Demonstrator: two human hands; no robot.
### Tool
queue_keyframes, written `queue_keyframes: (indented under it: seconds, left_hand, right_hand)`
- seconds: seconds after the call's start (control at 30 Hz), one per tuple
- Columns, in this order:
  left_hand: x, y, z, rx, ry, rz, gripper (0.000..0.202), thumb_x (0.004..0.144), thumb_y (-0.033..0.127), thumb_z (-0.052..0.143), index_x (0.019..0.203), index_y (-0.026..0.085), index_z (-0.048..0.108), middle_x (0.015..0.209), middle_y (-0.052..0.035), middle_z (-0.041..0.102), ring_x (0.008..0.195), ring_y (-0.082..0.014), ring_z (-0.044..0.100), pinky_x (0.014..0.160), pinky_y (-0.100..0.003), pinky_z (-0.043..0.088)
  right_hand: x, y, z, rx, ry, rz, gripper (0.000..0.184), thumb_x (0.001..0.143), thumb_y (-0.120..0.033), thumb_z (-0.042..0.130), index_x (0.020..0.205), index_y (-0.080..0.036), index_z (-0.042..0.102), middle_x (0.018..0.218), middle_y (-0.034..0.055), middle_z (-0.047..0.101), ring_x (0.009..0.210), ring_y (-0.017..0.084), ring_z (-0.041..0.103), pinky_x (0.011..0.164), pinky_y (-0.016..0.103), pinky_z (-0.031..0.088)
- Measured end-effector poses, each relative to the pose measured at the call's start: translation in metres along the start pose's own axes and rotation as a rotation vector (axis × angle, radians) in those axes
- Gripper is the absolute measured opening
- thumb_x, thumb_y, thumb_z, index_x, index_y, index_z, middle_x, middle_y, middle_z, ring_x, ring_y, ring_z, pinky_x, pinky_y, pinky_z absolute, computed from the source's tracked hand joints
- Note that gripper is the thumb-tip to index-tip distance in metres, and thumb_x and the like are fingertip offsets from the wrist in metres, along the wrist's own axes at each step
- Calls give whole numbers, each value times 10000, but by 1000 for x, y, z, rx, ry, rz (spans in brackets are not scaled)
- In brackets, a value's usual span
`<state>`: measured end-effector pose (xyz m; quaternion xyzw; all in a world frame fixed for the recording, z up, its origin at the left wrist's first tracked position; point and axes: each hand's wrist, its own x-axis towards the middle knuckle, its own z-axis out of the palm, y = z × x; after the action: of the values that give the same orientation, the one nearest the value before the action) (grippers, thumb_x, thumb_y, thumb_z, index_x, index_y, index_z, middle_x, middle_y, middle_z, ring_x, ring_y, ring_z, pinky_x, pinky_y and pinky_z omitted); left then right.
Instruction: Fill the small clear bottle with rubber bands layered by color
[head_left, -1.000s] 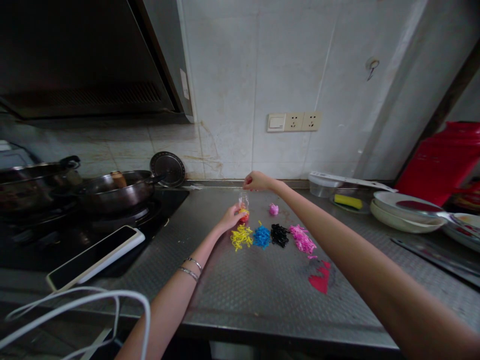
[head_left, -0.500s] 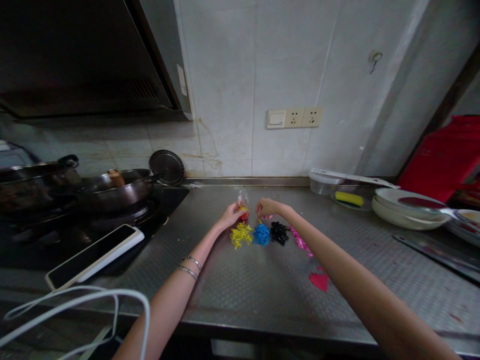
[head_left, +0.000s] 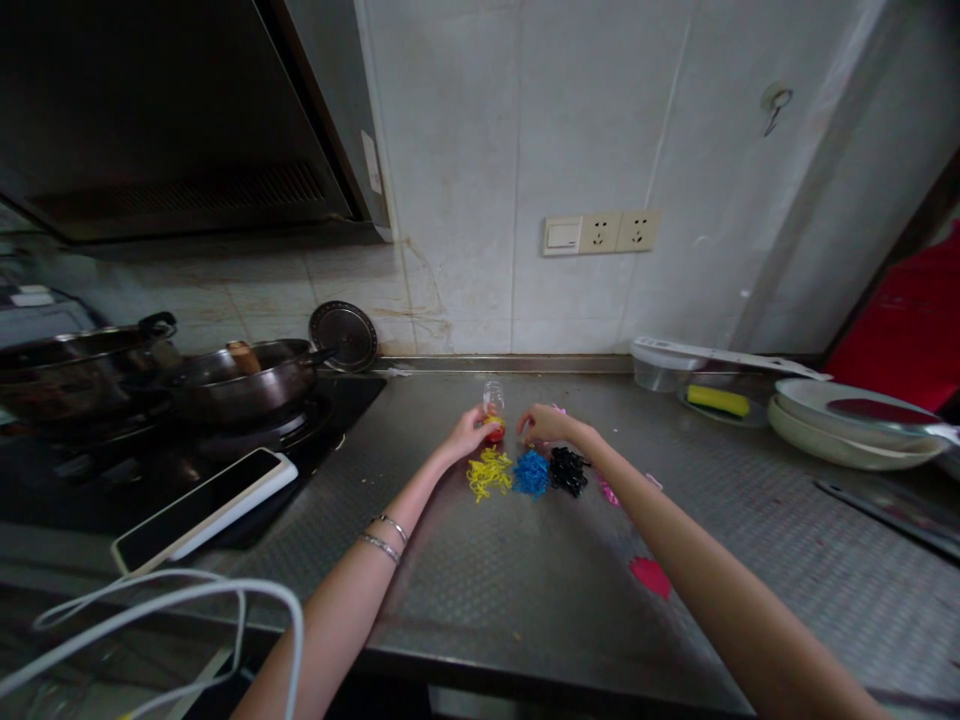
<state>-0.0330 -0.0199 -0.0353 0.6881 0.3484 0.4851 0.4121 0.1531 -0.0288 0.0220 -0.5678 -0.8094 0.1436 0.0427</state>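
My left hand (head_left: 474, 432) is wrapped round a small clear jar (head_left: 493, 398) that stands upright on the counter. Red and yellow bits show in its lower part. Just right of the jar is my right hand (head_left: 546, 424), fingers bent downward and drawn together; whatever they pinch is too small to make out. In front of the hands lie small piles that look like rubber bands: a yellow pile (head_left: 490, 474), a blue pile (head_left: 532, 473) and a black pile (head_left: 568, 470). Pink bands (head_left: 608, 491) are partly hidden by my right forearm.
A red flat piece (head_left: 650, 577) lies on the metal counter (head_left: 480, 590) beside my right forearm. At left are a phone-like device (head_left: 202, 510), a white cable (head_left: 262, 588) and pans (head_left: 247, 385) on the stove. Stacked plates (head_left: 855, 425) and a yellow sponge (head_left: 718, 401) stand at right.
The view has shifted a little, so most things sit further right. My right hand stays close to the jar, its fingers slightly repositioned. My left hand keeps hold of the jar.
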Motion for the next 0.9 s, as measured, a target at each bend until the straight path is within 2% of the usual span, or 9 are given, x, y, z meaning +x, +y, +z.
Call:
queue_keyframes:
  seconds: [0.2, 0.37, 0.57, 0.8, 0.9]
  left_hand:
    - [0, 0, -2, 18, -23, 20, 340, 686, 246, 617, 984, 100, 543, 970, -88, 618, 900, -183, 561, 877, -343, 389]
    - [0, 3, -2, -46, -55, 27, 348, 672, 266, 635, 964, 97, 549, 955, -95, 626, 915, -192, 561, 890, -341, 376]
    - [2, 2, -1, -42, -17, 6, 349, 647, 287, 654, 928, 102, 560, 935, -78, 626, 912, -183, 557, 902, -343, 360]
    - [3, -2, -2, -41, -33, -5, 365, 658, 285, 643, 959, 102, 548, 941, -76, 618, 917, -179, 553, 898, -346, 367]
    - [2, 0, -2, -27, -42, -6, 352, 667, 270, 636, 963, 102, 547, 942, -74, 618, 912, -174, 554, 896, -339, 370]
  right_hand:
    - [-4, -17, -13, 180, -84, -178, 290, 625, -142, 529, 878, -172, 668, 666, 10, 649, 494, 91, 543, 445, 154, 387]
    - [-8, -38, -6, 146, -121, -328, 262, 610, -99, 531, 809, -170, 685, 721, 16, 668, 600, 107, 573, 518, 153, 408]
    - [-9, -40, 3, 92, -102, -326, 243, 633, -120, 523, 809, -158, 684, 808, 41, 677, 713, 137, 602, 598, 171, 421]
    - [-13, -40, 6, 112, -176, -280, 300, 649, -141, 488, 886, -157, 672, 787, 50, 670, 597, 125, 579, 526, 183, 406]
    - [-13, -41, 9, 112, -178, -314, 296, 626, -178, 545, 895, -161, 666, 773, 40, 663, 623, 132, 572, 544, 192, 407]
